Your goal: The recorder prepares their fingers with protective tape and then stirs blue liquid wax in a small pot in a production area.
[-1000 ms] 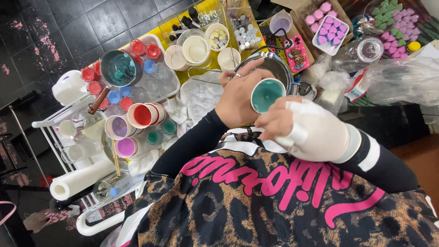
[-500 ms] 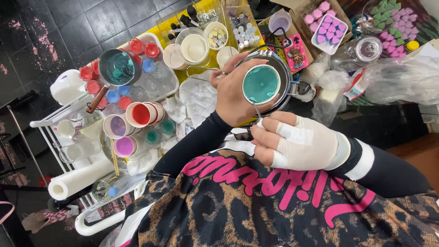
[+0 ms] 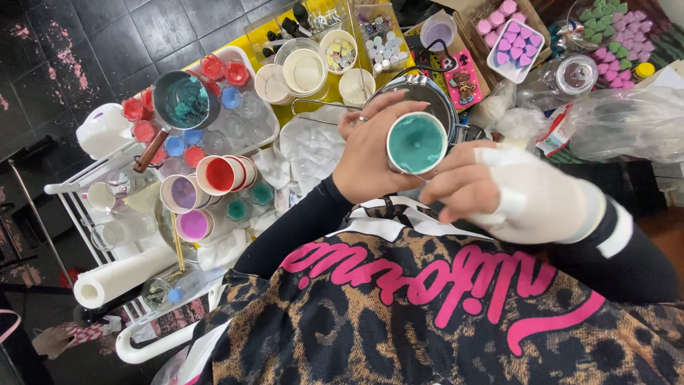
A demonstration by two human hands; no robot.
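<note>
Cluttered table (image 3: 335, 114) surrounds left hand (image 3: 374, 153) holding teal-filled cup (image 3: 417, 142), metal pot (image 3: 427, 93) behind.

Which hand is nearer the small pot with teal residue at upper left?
Left. The left hand, holding the teal-filled cup, is closer to the pot; the bandaged right hand lies farther right.

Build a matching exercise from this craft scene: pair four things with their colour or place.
Things
1. Round white cup held in the hands
2. Metal saucepan with wooden handle
3. Paper towel roll
4. Bandaged right hand

Descriptions
A. Lies at the lower left, white
B. Filled with teal material, at the middle
C. Wrapped in white, fingers at the cup's side
D. Teal-smeared inside, among small red cups at the upper left

Pairs: 1-B, 2-D, 3-A, 4-C
</note>
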